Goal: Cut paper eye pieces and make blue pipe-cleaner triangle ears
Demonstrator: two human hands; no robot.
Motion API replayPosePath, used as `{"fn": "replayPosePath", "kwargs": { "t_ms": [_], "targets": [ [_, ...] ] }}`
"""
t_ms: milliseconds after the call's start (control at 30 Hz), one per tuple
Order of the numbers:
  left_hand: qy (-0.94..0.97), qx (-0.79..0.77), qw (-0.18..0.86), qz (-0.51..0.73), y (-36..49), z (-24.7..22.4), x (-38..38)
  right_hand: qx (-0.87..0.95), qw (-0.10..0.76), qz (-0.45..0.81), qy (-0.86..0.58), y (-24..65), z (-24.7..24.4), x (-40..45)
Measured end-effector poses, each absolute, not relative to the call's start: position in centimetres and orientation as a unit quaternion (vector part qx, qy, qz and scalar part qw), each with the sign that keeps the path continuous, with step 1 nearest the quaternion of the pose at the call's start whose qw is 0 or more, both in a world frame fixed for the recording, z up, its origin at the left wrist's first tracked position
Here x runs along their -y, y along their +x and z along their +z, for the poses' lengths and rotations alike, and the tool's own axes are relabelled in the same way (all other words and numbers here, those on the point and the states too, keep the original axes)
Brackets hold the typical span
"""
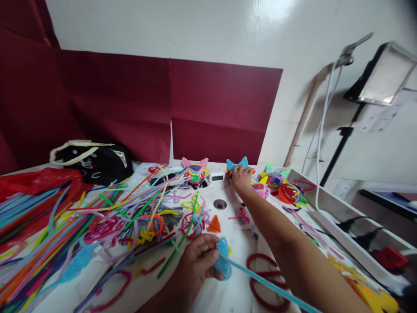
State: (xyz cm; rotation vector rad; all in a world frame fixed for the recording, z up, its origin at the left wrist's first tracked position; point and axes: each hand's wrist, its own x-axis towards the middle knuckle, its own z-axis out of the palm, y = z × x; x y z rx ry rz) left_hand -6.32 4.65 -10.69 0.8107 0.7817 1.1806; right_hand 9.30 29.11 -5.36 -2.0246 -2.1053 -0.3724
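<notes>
A black bag with cream handles sits far left on the desk, beside a spread of loose coloured pipe cleaners. A small white clock stands at the far edge, with a red scissors near right and a lamp far right.

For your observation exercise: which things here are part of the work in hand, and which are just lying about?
In hand:
left hand holding blue pipe-cleaner piece
right hand on blue-eared figure

Lying about:
black bag
small clock
orange cone
red scissors
</notes>
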Motion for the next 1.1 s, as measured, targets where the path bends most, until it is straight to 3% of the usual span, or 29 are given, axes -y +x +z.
{"fn": "replayPosePath", "kwargs": {
  "t_ms": [367, 667, 833, 1100],
  "targets": [
    [0.366, -0.343, 0.688, 0.524, -6.3, -10.8, -5.0, 0.634, 0.179, -0.189, -0.729, 13.7, -3.8, -27.9],
    [0.368, -0.352, 0.681, 0.526, -6.2, -10.0, -4.6, 0.572, 0.107, -0.164, -0.796, 22.2, -4.5, -24.7],
    [0.354, -0.345, 0.685, 0.535, -6.2, -9.7, -4.5, 0.642, 0.074, -0.182, -0.741, 20.8, -4.3, -21.8],
    [0.336, -0.316, 0.696, 0.550, -6.5, -9.9, -4.4, 0.745, 0.073, -0.188, -0.635, 16.5, 1.1, -14.5]
  ]
}}
